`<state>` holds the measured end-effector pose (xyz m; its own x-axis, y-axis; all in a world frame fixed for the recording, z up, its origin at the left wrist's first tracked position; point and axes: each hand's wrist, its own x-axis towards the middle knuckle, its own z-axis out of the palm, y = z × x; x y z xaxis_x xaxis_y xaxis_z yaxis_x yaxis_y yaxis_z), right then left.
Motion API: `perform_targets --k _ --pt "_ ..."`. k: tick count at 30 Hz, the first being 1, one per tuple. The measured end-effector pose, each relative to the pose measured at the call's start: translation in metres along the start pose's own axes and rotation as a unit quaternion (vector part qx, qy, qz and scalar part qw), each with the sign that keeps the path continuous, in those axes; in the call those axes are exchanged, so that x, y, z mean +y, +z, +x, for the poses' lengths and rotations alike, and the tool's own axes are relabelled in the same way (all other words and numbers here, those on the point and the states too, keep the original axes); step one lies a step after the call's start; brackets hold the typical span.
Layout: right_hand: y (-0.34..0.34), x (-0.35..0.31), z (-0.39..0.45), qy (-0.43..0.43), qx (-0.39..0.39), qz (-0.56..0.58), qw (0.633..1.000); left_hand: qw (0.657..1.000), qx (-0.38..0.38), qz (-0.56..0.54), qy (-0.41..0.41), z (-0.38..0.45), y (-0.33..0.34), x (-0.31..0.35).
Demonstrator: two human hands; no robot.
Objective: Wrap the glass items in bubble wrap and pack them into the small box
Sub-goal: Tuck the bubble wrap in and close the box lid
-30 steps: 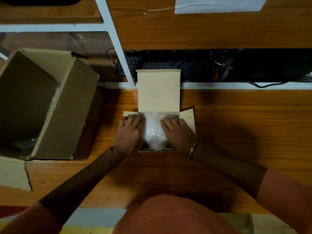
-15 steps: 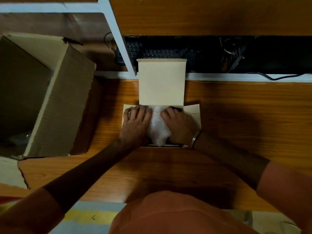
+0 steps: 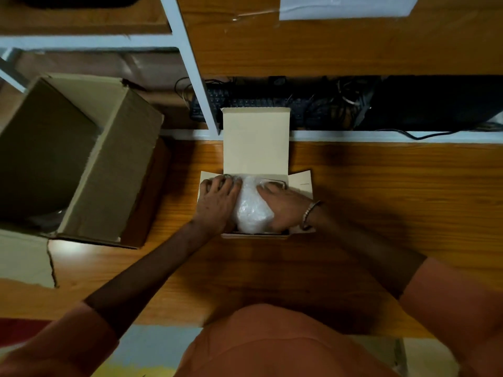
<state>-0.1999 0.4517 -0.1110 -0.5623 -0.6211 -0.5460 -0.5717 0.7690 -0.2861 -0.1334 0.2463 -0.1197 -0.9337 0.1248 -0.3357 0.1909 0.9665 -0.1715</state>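
Left hand [image 3: 217,204] and right hand [image 3: 283,206], fingers flat, press white bubble-wrapped bundle [image 3: 251,210] inside small beige cardboard box [image 3: 255,142].

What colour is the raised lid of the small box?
Pale cream lid of the small box, plain; head view shows it.

Small box [image 3: 255,142]: pale cream card, plain, centre of frame. Bubble-wrapped bundle [image 3: 251,206]: milky white, translucent, inside it. Large carton [image 3: 109,170]: dull brown card, left of frame, shadowed interior. Table [image 3: 381,191]: orange-brown wood with grain lines. Shelf frame [image 3: 190,63]: white bars, upper left. Keyboard [image 3: 245,102]: black, upper centre. Paper sheet [image 3: 345,6]: white, top right. Bracelet [image 3: 309,213]: silver, at the wrist right of centre. Sleeves [image 3: 457,300]: salmon orange, bottom corners. Floor covering [image 3: 152,346]: bands of red, grey-blue and yellow, bottom left.
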Motion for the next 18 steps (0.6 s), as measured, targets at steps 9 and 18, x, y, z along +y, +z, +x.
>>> perform_targets --k 9,18 --pt "0.015 -0.016 0.0 0.039 0.085 0.009 0.996 0.994 -0.009 -0.112 0.015 0.0 0.004 -0.009" --pt "0.027 -0.022 0.004 0.039 0.156 -0.046 0.986 0.983 0.084 -0.164 -0.006 -0.003 0.024 -0.002"
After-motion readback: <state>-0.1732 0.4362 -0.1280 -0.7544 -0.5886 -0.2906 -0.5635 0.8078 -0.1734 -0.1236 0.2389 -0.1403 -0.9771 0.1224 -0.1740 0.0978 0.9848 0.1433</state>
